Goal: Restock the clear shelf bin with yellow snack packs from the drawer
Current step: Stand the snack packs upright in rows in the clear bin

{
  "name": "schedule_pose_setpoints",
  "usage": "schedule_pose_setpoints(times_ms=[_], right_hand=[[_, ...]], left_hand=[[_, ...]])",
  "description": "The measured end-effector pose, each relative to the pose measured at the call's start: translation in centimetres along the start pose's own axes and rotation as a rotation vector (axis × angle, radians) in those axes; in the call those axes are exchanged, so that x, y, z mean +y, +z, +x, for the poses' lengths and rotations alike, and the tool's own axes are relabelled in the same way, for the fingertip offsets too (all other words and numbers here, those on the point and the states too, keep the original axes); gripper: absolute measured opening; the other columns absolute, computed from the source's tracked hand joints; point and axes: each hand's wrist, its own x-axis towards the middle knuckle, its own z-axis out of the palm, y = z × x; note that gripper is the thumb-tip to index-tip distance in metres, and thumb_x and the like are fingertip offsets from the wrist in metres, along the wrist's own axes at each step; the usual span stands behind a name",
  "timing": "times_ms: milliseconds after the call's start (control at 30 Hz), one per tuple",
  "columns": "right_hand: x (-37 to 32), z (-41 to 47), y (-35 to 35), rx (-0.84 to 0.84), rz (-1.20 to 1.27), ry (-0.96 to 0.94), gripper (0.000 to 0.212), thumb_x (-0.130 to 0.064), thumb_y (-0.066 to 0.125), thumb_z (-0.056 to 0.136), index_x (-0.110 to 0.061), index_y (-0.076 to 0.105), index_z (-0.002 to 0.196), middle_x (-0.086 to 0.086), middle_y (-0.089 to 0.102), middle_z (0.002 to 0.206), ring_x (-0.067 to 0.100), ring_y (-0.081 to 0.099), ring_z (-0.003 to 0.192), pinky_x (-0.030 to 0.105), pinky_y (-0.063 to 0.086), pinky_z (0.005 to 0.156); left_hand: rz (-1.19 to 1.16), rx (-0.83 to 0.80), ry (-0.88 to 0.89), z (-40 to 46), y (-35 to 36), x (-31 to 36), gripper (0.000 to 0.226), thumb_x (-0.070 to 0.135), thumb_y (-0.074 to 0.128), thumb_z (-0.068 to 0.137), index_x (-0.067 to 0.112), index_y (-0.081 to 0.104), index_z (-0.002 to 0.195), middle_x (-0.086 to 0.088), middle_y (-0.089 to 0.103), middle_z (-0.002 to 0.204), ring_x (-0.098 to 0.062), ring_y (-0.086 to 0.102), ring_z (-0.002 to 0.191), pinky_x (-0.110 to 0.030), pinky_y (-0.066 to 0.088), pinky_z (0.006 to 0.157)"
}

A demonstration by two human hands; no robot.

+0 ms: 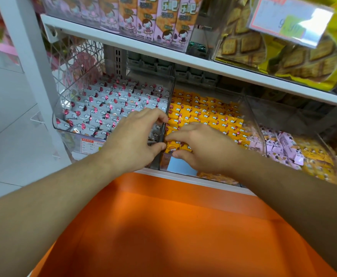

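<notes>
The clear shelf bin (250, 114) in the middle of the lower shelf holds tidy rows of yellow snack packs (205, 112). My right hand (197, 144) lies over the front row, fingers and thumb pinching a yellow pack (172, 146) at the bin's front left corner. My left hand (135, 136) reaches across the clear divider wall (162, 134) between this bin and the one to its left, its fingers curled over the wall's top edge and its thumb touching the same yellow pack. The drawer is not visible.
A clear bin of silver packs (103, 102) sits left of the yellow one; bins of pink packs (279, 144) and mixed yellow packs stand to the right. An upper shelf (163, 50) with boxed snacks overhangs. My orange garment (173, 226) fills the foreground.
</notes>
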Motion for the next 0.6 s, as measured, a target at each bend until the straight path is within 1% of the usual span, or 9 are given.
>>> schedule_pose_setpoints(times_ms=[133, 267, 367, 500, 600], right_hand=[[-0.1, 0.0, 0.4, 0.083, 0.102, 0.045, 0.038, -0.042, 0.069, 0.097, -0.033, 0.063, 0.134, -0.005, 0.068, 0.119, 0.015, 0.052, 0.112, 0.038, 0.049, 0.091], [0.0, -0.2, 0.7, 0.207, 0.086, 0.040, 0.036, -0.038, 0.073, 0.095, -0.030, 0.067, 0.129, -0.005, 0.070, 0.116, 0.017, 0.055, 0.113, 0.040, 0.051, 0.095], [-0.1, -0.4, 1.0, 0.225, 0.025, 0.002, 0.035, -0.036, 0.075, 0.094, -0.028, 0.067, 0.127, -0.004, 0.070, 0.114, 0.016, 0.051, 0.112, 0.038, 0.051, 0.092], [-0.3, -0.4, 1.5, 0.231, -0.037, -0.041, 0.035, -0.035, 0.074, 0.094, -0.024, 0.069, 0.127, -0.003, 0.071, 0.118, 0.019, 0.053, 0.115, 0.037, 0.050, 0.093], [-0.1, -0.1, 1.6, 0.229, -0.051, -0.043, 0.034, -0.036, 0.073, 0.094, -0.026, 0.069, 0.127, -0.003, 0.072, 0.115, 0.019, 0.053, 0.112, 0.040, 0.052, 0.092]], left_hand=[[-0.007, -0.004, -0.007, 0.0, 0.0, 0.1, 0.057, 0.038, 0.084, 0.083, 0.038, 0.052, 0.130, 0.018, 0.056, 0.130, -0.010, 0.050, 0.120, -0.041, 0.046, 0.103], [-0.014, -0.006, -0.001, 0.0, 0.0, -0.1, 0.058, 0.038, 0.084, 0.083, 0.038, 0.052, 0.131, 0.019, 0.055, 0.127, -0.008, 0.049, 0.119, -0.039, 0.046, 0.102], [-0.023, -0.006, 0.000, 0.0, 0.1, -0.2, 0.058, 0.037, 0.084, 0.082, 0.037, 0.053, 0.130, 0.018, 0.055, 0.126, -0.010, 0.050, 0.119, -0.040, 0.047, 0.101], [-0.021, 0.003, 0.005, -0.1, 0.2, -0.3, 0.057, 0.036, 0.084, 0.082, 0.037, 0.053, 0.130, 0.016, 0.057, 0.126, -0.010, 0.050, 0.118, -0.041, 0.048, 0.101], [-0.018, 0.013, 0.012, -0.1, 0.3, -0.2, 0.057, 0.035, 0.085, 0.082, 0.036, 0.053, 0.130, 0.014, 0.058, 0.127, -0.011, 0.051, 0.118, -0.042, 0.048, 0.101]])
